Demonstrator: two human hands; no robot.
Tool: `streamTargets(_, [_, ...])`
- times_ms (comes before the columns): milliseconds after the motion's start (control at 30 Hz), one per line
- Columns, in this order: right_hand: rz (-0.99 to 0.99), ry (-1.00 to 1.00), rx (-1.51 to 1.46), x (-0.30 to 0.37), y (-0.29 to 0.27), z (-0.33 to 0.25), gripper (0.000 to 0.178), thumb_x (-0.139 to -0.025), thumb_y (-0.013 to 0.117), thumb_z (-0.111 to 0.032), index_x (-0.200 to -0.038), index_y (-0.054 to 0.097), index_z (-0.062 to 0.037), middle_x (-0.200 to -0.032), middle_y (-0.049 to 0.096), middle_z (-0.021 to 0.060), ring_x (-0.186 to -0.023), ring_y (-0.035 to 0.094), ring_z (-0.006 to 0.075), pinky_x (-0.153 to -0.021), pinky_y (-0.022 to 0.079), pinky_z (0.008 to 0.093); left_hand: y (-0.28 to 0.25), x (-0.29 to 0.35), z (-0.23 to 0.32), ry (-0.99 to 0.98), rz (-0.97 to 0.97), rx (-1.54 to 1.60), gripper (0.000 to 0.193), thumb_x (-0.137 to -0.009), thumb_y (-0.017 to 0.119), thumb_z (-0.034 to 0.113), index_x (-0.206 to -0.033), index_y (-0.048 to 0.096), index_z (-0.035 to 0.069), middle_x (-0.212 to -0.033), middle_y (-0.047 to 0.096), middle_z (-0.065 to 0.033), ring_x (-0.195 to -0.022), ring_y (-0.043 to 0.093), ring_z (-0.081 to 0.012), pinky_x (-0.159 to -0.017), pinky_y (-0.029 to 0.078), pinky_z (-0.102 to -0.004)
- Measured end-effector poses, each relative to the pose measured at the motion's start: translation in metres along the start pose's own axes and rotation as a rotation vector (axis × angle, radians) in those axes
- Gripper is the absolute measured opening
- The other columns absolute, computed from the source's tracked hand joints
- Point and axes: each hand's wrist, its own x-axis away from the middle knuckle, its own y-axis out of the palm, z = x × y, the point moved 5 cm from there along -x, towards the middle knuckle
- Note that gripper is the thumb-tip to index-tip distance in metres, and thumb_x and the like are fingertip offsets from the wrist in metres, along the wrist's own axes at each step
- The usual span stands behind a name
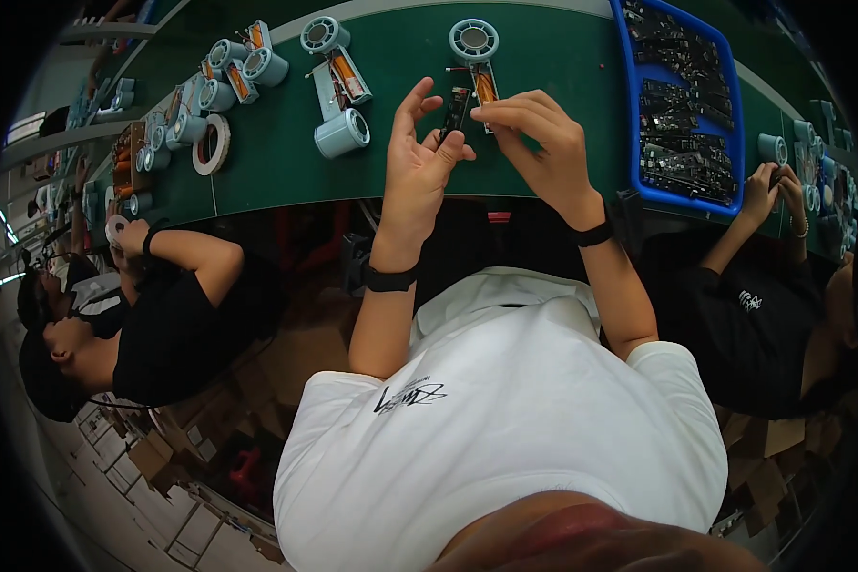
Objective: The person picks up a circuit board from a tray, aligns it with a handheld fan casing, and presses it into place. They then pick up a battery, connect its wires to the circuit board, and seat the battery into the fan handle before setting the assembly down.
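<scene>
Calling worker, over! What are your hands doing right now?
Left hand and right hand both pinching small black circuit board above green table. Round grey fan housing beyond. Nothing between hands.

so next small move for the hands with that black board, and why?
Probably lower the small black board toward the orange-and-white part on the green table. The left hand props the board from below, the right hand pinches near its top, and both hover just above that part, below the round grey fan piece.
</scene>
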Motion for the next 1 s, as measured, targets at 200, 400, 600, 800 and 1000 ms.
streamTargets(200, [-0.093, 0.108, 0.115, -0.042, 0.005, 0.025, 0.032, -0.092, 0.080, -0.006, -0.123, 0.080, -0.0155, -0.101, 0.080, 0.0052, -0.086, 0.074, 0.0183, -0.069, 0.060, 0.0321, -0.014, -0.015, -0.011, 0.044, 0.057, 0.006, 0.057, -0.107, 0.071, 0.011, -0.157, 0.046, 0.002, -0.128, 0.055, -0.0107, -0.096, 0.067, -0.0144, -0.083, 0.065, -0.0296])
streamTargets(400, [-0.174, 0.023, 0.376, -0.045, 0.030, 0.040, 0.025, -0.096, 0.078, -0.011, -0.121, 0.079, -0.0137, -0.098, 0.080, 0.0055, -0.077, 0.076, 0.0181, -0.065, 0.058, 0.0293, -0.023, -0.023, -0.012, -0.070, 0.183, -0.166, 0.037, -0.108, 0.067, 0.010, -0.142, 0.056, 0.000, -0.122, 0.059, -0.0114, -0.080, 0.071, -0.0149, -0.067, 0.067, -0.0318])
streamTargets(600, [-0.161, 0.057, 0.211, -0.037, 0.031, 0.056, 0.017, -0.096, 0.080, -0.014, -0.112, 0.080, -0.0117, -0.095, 0.079, 0.0034, -0.079, 0.077, 0.0189, -0.065, 0.058, 0.0290, -0.021, -0.039, -0.026, 0.069, 0.205, -0.148, 0.030, -0.109, 0.065, 0.008, -0.136, 0.060, 0.000, -0.124, 0.063, -0.0129, -0.075, 0.074, -0.0150, -0.057, 0.065, -0.0297])
streamTargets(800, [-0.123, 0.064, 0.158, -0.039, 0.029, 0.053, 0.013, -0.093, 0.082, -0.017, -0.105, 0.081, -0.0108, -0.093, 0.079, 0.0017, -0.077, 0.074, 0.0195, -0.065, 0.058, 0.0288, -0.016, -0.039, -0.035, 0.144, 0.170, -0.292, 0.028, -0.108, 0.065, 0.006, -0.134, 0.061, -0.001, -0.120, 0.067, -0.0119, -0.072, 0.074, -0.0144, -0.054, 0.063, -0.0277])
streamTargets(1000, [0.068, -0.267, 0.148, -0.045, 0.030, 0.050, 0.011, -0.089, 0.080, -0.016, -0.098, 0.078, -0.0079, -0.089, 0.074, 0.0058, -0.081, 0.071, 0.0263, -0.070, 0.058, 0.0366, -0.014, -0.041, -0.041, 0.182, 0.191, -0.344, 0.026, -0.106, 0.064, 0.003, -0.132, 0.064, 0.000, -0.118, 0.067, -0.0106, -0.071, 0.074, -0.0137, -0.051, 0.061, -0.0264])
